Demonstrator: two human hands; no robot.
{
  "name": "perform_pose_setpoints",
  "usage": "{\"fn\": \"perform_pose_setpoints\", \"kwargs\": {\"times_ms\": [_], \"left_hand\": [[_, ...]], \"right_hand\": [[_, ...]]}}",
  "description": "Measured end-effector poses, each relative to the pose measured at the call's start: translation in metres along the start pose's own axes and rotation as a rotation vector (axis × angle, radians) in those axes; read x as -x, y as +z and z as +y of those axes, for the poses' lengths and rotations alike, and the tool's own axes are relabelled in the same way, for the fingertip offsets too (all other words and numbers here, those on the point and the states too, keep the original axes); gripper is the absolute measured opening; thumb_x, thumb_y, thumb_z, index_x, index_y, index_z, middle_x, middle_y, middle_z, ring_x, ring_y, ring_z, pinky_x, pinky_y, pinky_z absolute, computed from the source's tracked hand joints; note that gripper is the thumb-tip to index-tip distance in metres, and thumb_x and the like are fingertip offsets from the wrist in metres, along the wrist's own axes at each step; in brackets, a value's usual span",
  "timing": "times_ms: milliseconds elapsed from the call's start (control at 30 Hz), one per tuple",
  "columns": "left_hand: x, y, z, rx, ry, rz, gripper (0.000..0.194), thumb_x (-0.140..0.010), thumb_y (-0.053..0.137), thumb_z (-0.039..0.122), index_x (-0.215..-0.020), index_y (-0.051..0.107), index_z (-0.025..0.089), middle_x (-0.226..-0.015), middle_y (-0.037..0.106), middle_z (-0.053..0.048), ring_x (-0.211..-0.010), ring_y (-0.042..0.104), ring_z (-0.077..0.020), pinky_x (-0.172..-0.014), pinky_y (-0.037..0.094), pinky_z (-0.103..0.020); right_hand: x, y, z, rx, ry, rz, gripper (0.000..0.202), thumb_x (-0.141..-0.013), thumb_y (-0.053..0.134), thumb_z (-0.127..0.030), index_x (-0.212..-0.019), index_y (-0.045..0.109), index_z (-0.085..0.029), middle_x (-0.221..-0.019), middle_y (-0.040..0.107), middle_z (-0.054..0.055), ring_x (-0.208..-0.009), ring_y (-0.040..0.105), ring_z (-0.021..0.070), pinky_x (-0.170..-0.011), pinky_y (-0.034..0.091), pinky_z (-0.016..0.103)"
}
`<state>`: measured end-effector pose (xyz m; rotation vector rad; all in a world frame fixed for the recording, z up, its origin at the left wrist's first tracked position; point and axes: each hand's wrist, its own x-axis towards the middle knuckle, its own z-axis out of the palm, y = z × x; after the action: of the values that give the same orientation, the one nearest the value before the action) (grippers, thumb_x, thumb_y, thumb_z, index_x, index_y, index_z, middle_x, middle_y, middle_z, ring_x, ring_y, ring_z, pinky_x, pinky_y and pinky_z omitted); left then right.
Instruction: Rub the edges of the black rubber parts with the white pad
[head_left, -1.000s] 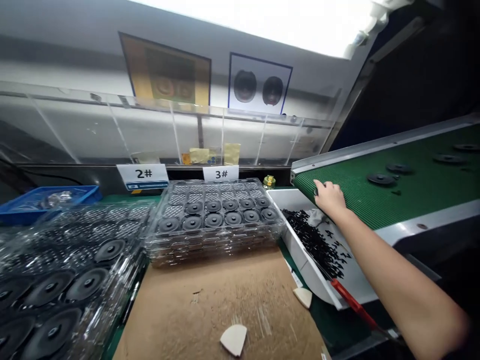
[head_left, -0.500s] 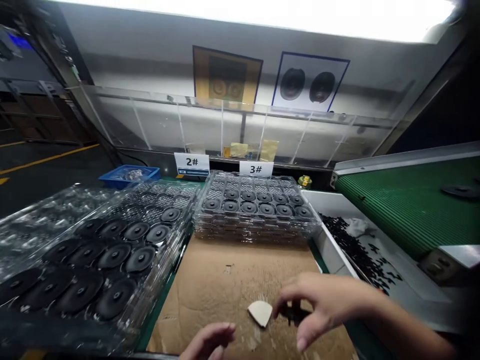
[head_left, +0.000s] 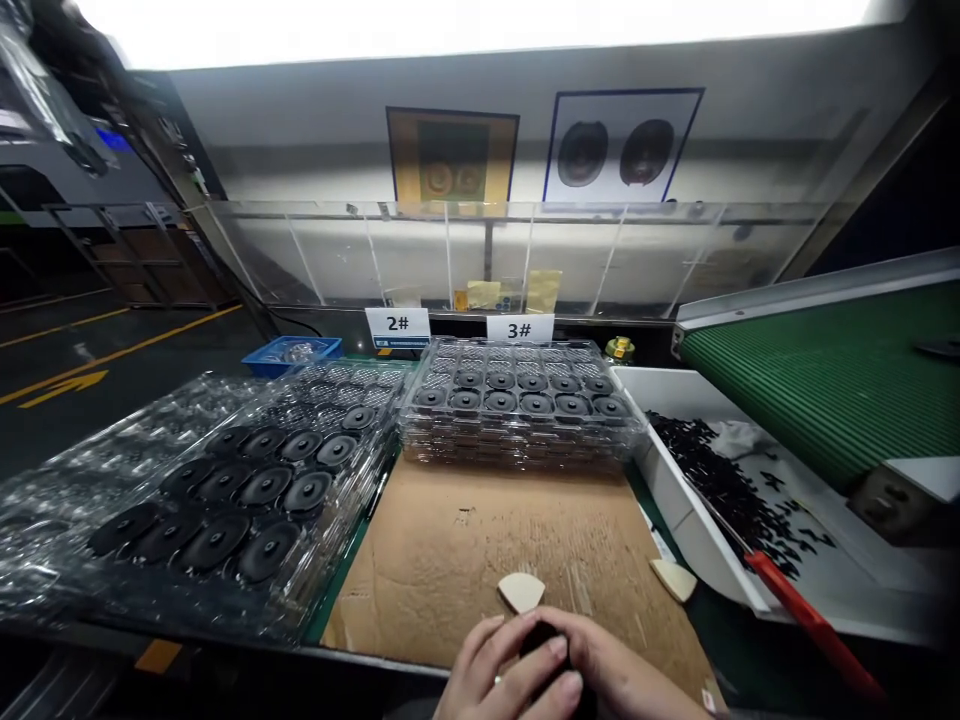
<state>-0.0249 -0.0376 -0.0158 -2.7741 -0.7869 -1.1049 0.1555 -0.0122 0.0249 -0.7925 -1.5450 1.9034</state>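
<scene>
Close together at the bottom of the view, my left hand (head_left: 491, 675) and my right hand (head_left: 604, 660) curl around a small black part (head_left: 541, 636). Fingers cover most of it, so its exact shape is hidden. Just beyond my fingertips, a cream fan-shaped piece (head_left: 521, 591) lies flat on a cardboard sheet (head_left: 450, 560). A second cream piece (head_left: 673, 579) rests by the sheet's right edge.
Left stands a clear tray (head_left: 330, 560) of black speaker cones (head_left: 262, 487). Stacked trays (head_left: 517, 440) with cones stand behind the cardboard. A white bin (head_left: 675, 510) of small black parts (head_left: 720, 480) and a red-handled tool (head_left: 814, 620) are right, below a green conveyor (head_left: 825, 370).
My right hand has moved left with the black part and met my left hand, which now closes around it too. The view has shifted, showing the second cream piece and the red-handled tool.
</scene>
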Motion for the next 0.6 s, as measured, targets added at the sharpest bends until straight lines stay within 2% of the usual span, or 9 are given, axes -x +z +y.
{"fn": "perform_pose_setpoints", "kwargs": {"times_ms": [100,267,400,500,567,600], "left_hand": [[-0.01,0.001,-0.002,-0.033,0.069,-0.081,0.065,-0.078,0.057,0.018,-0.135,0.027,0.021,-0.111,0.065,-0.007,-0.109,0.055,-0.023,-0.092,0.045,-0.033],[-0.027,0.004,-0.003,-0.061,0.091,-0.132,0.058,-0.078,0.056,0.017,-0.132,0.036,0.023,-0.106,0.068,-0.007,-0.102,0.061,-0.0212,-0.084,0.049,-0.029],[-0.036,0.008,-0.007,-0.092,0.088,-0.135,0.052,-0.079,0.056,0.016,-0.128,0.042,0.027,-0.101,0.07,-0.005,-0.093,0.065,-0.0189,-0.078,0.052,-0.026],[-0.033,0.018,-0.01,-0.051,0.112,-0.183,0.051,-0.078,0.057,0.019,-0.127,0.044,0.026,-0.106,0.068,-0.005,-0.098,0.063,-0.0216,-0.082,0.051,-0.03],[-0.023,0.03,-0.01,0.016,0.016,-0.184,0.049,-0.078,0.057,0.022,-0.126,0.045,0.029,-0.11,0.067,-0.005,-0.104,0.059,-0.0236,-0.086,0.049,-0.032],[-0.016,0.037,-0.01,0.055,-0.087,-0.166,0.048,-0.078,0.056,0.025,-0.125,0.046,0.031,-0.111,0.066,-0.006,-0.106,0.058,-0.0235,-0.087,0.048,-0.033]], "right_hand": [[0.003,0.003,0.013,-0.107,-0.015,0.079,0.065,-0.073,0.043,-0.07,-0.102,0.063,-0.015,-0.096,0.062,0.01,-0.097,0.056,0.0249,-0.089,0.039,0.038],[0.004,-0.003,0.023,-0.129,-0.025,0.12,0.064,-0.074,0.042,-0.068,-0.1,0.062,-0.013,-0.088,0.062,0.009,-0.09,0.058,0.0232,-0.087,0.04,0.037],[0.006,-0.011,0.029,-0.098,0.055,0.188,0.068,-0.073,0.039,-0.071,-0.101,0.062,-0.014,-0.093,0.063,0.01,-0.096,0.057,0.0248,-0.091,0.038,0.038],[0.006,-0.016,0.033,-0.083,0.126,0.232,0.07,-0.072,0.038,-0.073,-0.104,0.062,-0.015,-0.097,0.063,0.01,-0.103,0.054,0.0264,-0.092,0.038,0.038],[0.003,-0.018,0.033,-0.105,0.149,0.225,0.069,-0.073,0.039,-0.072,-0.106,0.062,-0.015,-0.098,0.063,0.009,-0.105,0.053,0.0258,-0.094,0.036,0.038],[0.001,-0.018,0.033,-0.122,0.159,0.215,0.068,-0.074,0.038,-0.071,-0.107,0.062,-0.016,-0.099,0.063,0.009,-0.104,0.054,0.0251,-0.095,0.035,0.038]]}}
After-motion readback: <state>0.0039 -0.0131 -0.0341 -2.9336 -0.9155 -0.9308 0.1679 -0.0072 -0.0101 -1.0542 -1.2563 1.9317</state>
